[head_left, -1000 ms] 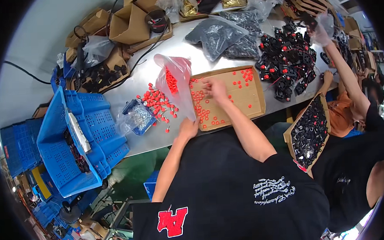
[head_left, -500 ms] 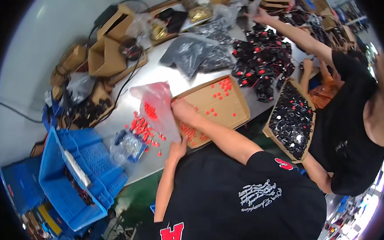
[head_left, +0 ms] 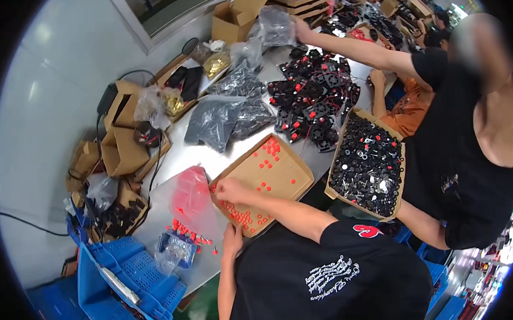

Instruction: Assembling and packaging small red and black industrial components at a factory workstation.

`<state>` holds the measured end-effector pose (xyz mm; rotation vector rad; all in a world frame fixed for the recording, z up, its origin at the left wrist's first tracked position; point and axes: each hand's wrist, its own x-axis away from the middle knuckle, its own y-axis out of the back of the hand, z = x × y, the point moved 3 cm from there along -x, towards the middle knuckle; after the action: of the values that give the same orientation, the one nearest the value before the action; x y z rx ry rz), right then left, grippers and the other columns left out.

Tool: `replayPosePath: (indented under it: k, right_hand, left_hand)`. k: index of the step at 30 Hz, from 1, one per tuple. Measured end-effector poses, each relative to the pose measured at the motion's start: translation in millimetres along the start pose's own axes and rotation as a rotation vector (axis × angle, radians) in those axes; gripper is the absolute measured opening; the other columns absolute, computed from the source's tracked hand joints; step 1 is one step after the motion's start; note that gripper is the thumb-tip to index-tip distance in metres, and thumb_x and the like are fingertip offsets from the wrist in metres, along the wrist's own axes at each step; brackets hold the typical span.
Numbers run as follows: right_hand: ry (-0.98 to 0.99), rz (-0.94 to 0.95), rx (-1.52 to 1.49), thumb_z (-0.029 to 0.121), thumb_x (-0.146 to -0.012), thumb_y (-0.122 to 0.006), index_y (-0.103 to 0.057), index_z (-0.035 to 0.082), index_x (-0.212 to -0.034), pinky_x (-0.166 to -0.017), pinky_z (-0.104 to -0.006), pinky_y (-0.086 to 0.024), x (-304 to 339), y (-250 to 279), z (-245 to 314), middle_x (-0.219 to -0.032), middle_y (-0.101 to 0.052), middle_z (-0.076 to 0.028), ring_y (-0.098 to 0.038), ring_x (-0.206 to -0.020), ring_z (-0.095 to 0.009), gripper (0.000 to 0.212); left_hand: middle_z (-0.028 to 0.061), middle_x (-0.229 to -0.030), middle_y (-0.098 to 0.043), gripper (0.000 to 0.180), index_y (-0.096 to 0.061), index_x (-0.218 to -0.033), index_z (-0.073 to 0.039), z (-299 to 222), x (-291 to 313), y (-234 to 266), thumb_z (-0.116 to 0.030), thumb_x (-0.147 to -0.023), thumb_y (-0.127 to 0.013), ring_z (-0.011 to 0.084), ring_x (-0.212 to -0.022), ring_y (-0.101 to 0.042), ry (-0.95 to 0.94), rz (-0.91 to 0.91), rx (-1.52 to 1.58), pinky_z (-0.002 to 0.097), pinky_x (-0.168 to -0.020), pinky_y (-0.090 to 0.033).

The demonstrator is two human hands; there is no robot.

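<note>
My right hand is over the left side of a shallow cardboard tray, its fingers curled together; whatever they hold is hidden. Small red ring-like pieces are spread across the tray, thickest at its near-left and far corners. My left hand grips the tray's near-left edge, fingers partly hidden. Against the tray's left side lies a clear plastic bag, reddish where red pieces show through. More red pieces with metal stems lie loose on the metal table by the bag's near end.
A small blue tray with shiny parts and blue crates stand left. Grey plastic bags and a heap of black-and-red assemblies lie beyond. At right, a co-worker in black is beside a box of black parts.
The view has shifted. My right hand has moved from the bag's edge over the tray, and the bag has sunk lower. The co-worker's far hand now holds up a grey plastic bag.
</note>
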<state>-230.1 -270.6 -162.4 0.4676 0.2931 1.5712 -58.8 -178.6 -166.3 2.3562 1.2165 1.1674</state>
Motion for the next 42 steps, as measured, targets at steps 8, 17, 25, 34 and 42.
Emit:
replayPosePath:
  k: [8,17,25,34,42]
  right_hand:
    - [-0.280,-0.125,-0.457,0.023,-0.085,-0.057,-0.066,0.004,-0.091,-0.063,-0.0361,-0.048,4.2,12.2,-24.8,-0.082,-0.063,-0.010,-0.061,-0.074,-0.022,0.021]
    - [0.155,-0.254,0.276,0.015,-0.080,-0.063,-0.065,0.003,-0.089,-0.068,-0.0446,-0.049,-10.6,-9.1,9.8,-0.081,-0.060,-0.016,-0.060,-0.077,-0.036,0.015]
    - [0.089,-0.065,0.289,0.019,-0.078,-0.056,-0.063,-0.001,-0.079,-0.072,-0.0488,-0.049,-27.6,-10.7,6.3,-0.081,-0.063,-0.021,-0.061,-0.080,-0.038,0.021]
    - [-0.511,-0.006,-1.258,0.022,-0.087,-0.041,-0.061,0.004,-0.083,-0.042,-0.0257,-0.033,-7.3,-17.2,-30.1,-0.064,-0.051,-0.002,-0.042,-0.053,-0.006,0.026]
    - [-0.019,-0.136,0.085,0.016,-0.084,-0.049,-0.065,-0.001,-0.085,-0.075,-0.0425,-0.050,8.1,-12.6,13.1,-0.092,-0.062,-0.017,-0.060,-0.086,-0.035,0.023]
  left_hand:
    - [0.0280,-0.100,-0.059,0.044,-0.047,-0.114,0.004,18.9,-9.9,-8.7,-0.036,-0.095,-0.047,0.0440,-0.101,-0.057,0.020,0.086,0.040,0.0456,-0.085,-0.045]
    - [0.0269,-0.094,-0.061,0.035,-0.051,-0.107,0.003,-0.6,-6.2,-2.8,-0.029,-0.093,-0.054,0.0439,-0.095,-0.059,-0.054,0.039,0.116,0.0468,-0.081,-0.046]
    - [0.0280,-0.104,-0.061,0.049,-0.046,-0.119,-0.001,12.5,-16.3,-4.1,-0.041,-0.093,-0.050,0.0444,-0.100,-0.058,0.055,0.101,0.023,0.0476,-0.084,-0.046]
    - [0.0254,-0.103,-0.062,0.047,-0.048,-0.116,0.001,14.1,-14.1,-0.5,-0.039,-0.093,-0.051,0.0385,-0.095,-0.062,0.096,0.125,0.057,0.0432,-0.082,-0.047]
    - [0.0156,-0.085,-0.063,0.036,-0.055,-0.101,0.004,11.1,-11.4,-1.2,-0.031,-0.092,-0.055,0.0214,-0.076,-0.060,-0.104,0.113,0.160,0.0340,-0.069,-0.047]
